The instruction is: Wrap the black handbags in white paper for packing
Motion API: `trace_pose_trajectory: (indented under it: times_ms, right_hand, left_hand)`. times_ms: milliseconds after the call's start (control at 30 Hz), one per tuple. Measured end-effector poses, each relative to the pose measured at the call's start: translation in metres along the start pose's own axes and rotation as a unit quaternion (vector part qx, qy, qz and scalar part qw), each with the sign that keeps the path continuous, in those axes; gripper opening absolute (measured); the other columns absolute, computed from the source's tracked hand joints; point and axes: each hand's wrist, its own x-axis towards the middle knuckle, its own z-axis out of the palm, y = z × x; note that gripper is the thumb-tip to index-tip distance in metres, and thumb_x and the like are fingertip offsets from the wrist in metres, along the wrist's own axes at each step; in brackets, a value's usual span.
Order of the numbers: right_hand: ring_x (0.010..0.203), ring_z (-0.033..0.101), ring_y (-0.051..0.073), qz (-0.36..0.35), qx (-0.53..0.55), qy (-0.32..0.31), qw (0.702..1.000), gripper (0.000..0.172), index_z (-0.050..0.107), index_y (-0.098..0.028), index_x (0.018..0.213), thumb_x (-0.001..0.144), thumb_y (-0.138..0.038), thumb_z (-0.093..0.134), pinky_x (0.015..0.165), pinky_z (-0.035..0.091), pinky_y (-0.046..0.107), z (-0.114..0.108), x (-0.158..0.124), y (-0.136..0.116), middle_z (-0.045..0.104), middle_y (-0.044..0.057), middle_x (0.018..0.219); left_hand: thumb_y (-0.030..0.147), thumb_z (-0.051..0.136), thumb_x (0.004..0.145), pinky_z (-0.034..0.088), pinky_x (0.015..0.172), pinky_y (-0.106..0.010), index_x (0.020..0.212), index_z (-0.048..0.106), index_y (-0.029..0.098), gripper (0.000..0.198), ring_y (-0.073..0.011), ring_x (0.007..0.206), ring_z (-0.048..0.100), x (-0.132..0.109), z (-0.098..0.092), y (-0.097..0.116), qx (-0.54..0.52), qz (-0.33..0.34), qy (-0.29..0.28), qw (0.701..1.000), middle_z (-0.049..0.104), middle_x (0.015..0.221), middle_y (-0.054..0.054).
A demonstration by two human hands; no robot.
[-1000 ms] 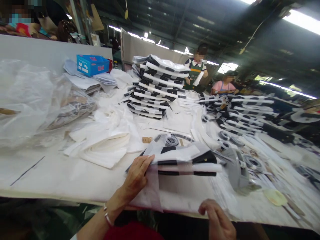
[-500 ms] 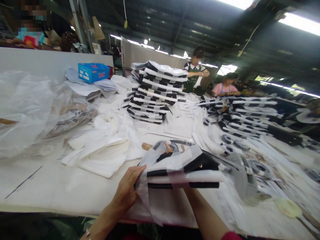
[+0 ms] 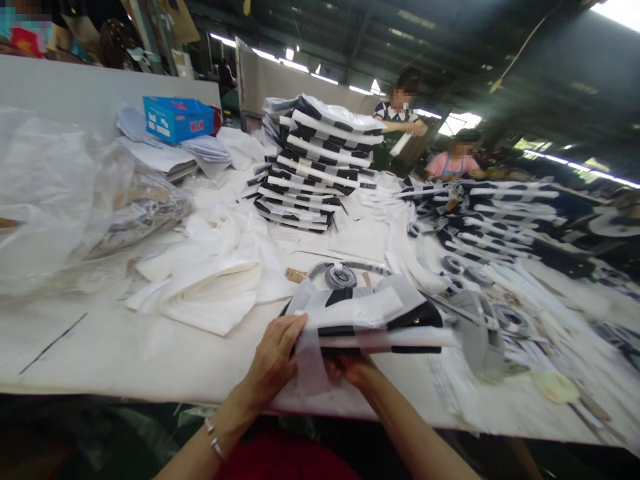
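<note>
A folded black-and-white bundle (image 3: 380,323) with a gold stud lies tilted above the table's near edge, in pale wrapping. My left hand (image 3: 277,350) is closed around its left end, thumb on top. From the front of that end a translucent white strip (image 3: 311,363) hangs down. Beneath the bundle, close behind the strip, is my right hand (image 3: 353,369) with its fingers curled; their tips are partly hidden, and what they hold I cannot make out. Just behind the bundle lies a grey coiled roll (image 3: 341,275).
Similar bundles form a tall stack (image 3: 315,167) at the back and a pile (image 3: 500,220) to the right. White sheets (image 3: 205,287) lie left of my hands. A grey tape dispenser (image 3: 480,340) stands at right. Behind are a blue box (image 3: 179,120) and two co-workers.
My right hand has come from behind the bundle to its underside near the strip. My left hand still grips the left end. The view has shifted slightly.
</note>
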Motion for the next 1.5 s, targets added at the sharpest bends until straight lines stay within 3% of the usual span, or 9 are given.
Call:
trace_pose_trajectory:
  times_ms: [200, 500, 833, 967, 1100, 1167, 1233, 1367, 1500]
  right_hand:
    - [0.028, 0.017, 0.003, 0.104, 0.091, -0.056, 0.989, 0.033, 0.043, -0.02, 0.054, 0.08, -0.024, 0.062, 0.03, 0.016, 0.016, 0.015, -0.043, 0.014, 0.027, -0.012, 0.034]
    - [0.03, 0.017, -0.001, 0.134, 0.237, -0.101, 0.957, 0.009, 0.062, -0.011, 0.08, 0.077, -0.016, 0.068, 0.032, 0.011, 0.013, 0.012, -0.09, 0.038, 0.047, -0.011, 0.044]
    - [0.03, 0.018, 0.0, 0.086, 0.161, -0.089, 0.979, 0.039, 0.069, -0.01, 0.08, 0.068, -0.045, 0.082, 0.032, 0.015, 0.016, 0.037, -0.105, 0.084, 0.053, -0.008, 0.043]
    - [0.028, 0.028, 0.002, 0.051, 0.015, -0.134, 0.99, 0.041, 0.071, -0.012, 0.079, 0.073, -0.053, 0.074, 0.031, 0.018, 0.017, 0.038, -0.125, 0.074, 0.061, -0.003, 0.049]
    - [0.033, 0.042, 0.005, 0.024, -0.242, -0.222, 0.944, 0.027, 0.075, -0.014, 0.077, 0.08, -0.041, 0.07, 0.033, 0.028, 0.018, 0.024, -0.156, 0.006, 0.071, 0.002, 0.064]
    - [0.04, 0.051, 0.009, -0.126, -0.292, -0.111, 0.942, 0.023, 0.075, -0.017, 0.077, 0.083, -0.038, 0.067, 0.039, 0.038, 0.02, 0.015, -0.159, -0.032, 0.071, 0.001, 0.065]
    - [0.065, 0.067, 0.016, -0.34, -0.348, 0.014, 0.873, 0.015, 0.076, -0.02, 0.083, 0.085, -0.033, 0.067, 0.061, 0.054, 0.027, 0.008, -0.147, -0.058, 0.075, 0.003, 0.078]
    - [0.105, 0.068, 0.023, -0.55, -0.468, 0.093, 0.686, 0.014, 0.077, -0.024, 0.093, 0.088, -0.021, 0.064, 0.102, 0.048, 0.045, -0.004, -0.099, -0.06, 0.076, 0.006, 0.1]
    - [0.097, 0.071, 0.021, -0.556, -0.503, 0.102, 0.654, 0.017, 0.076, -0.024, 0.097, 0.09, -0.017, 0.062, 0.1, 0.051, 0.044, -0.007, -0.069, -0.03, 0.077, 0.005, 0.101]
  left_hand:
    - [0.005, 0.042, 0.093, 0.047, 0.096, -0.04, 0.136, 0.049, 0.014, 0.044, -0.0231, 0.108, 0.056, 0.004, 0.016, 0.007, 0.056, 0.079, -0.061, 0.993, 0.064, 0.114, -0.012]
    - [0.011, 0.046, 0.096, 0.045, 0.096, -0.039, 0.136, 0.05, 0.017, 0.041, -0.0234, 0.113, 0.056, 0.0, 0.02, 0.008, 0.087, 0.119, -0.106, 0.983, 0.059, 0.134, -0.014]
    - [0.014, 0.049, 0.096, 0.045, 0.098, -0.039, 0.139, 0.047, 0.019, 0.043, -0.0225, 0.115, 0.056, 0.0, 0.018, 0.006, 0.066, 0.118, -0.132, 0.982, 0.059, 0.138, -0.01]
    - [0.016, 0.05, 0.096, 0.044, 0.099, -0.039, 0.138, 0.048, 0.02, 0.042, -0.0221, 0.116, 0.056, -0.001, 0.019, 0.005, 0.058, 0.116, -0.133, 0.983, 0.061, 0.134, -0.01]
    - [0.015, 0.05, 0.096, 0.045, 0.098, -0.04, 0.133, 0.054, 0.02, 0.037, -0.0227, 0.115, 0.057, -0.003, 0.02, 0.005, 0.059, 0.122, -0.137, 0.981, 0.063, 0.133, -0.009]
    - [0.014, 0.049, 0.096, 0.045, 0.097, -0.04, 0.131, 0.055, 0.02, 0.036, -0.023, 0.114, 0.057, -0.004, 0.02, 0.005, 0.065, 0.122, -0.138, 0.981, 0.063, 0.133, -0.008]
    - [0.014, 0.048, 0.096, 0.045, 0.096, -0.039, 0.129, 0.056, 0.019, 0.035, -0.0229, 0.113, 0.057, -0.004, 0.02, 0.006, 0.072, 0.123, -0.141, 0.98, 0.063, 0.133, -0.008]
    - [0.013, 0.048, 0.096, 0.046, 0.094, -0.039, 0.127, 0.056, 0.019, 0.033, -0.0222, 0.111, 0.058, -0.004, 0.021, 0.005, 0.075, 0.128, -0.135, 0.98, 0.063, 0.132, -0.009]
    - [0.011, 0.048, 0.094, 0.047, 0.096, -0.04, 0.127, 0.056, 0.018, 0.035, -0.0222, 0.113, 0.058, -0.005, 0.021, 0.005, 0.053, 0.118, -0.138, 0.982, 0.064, 0.131, -0.01]
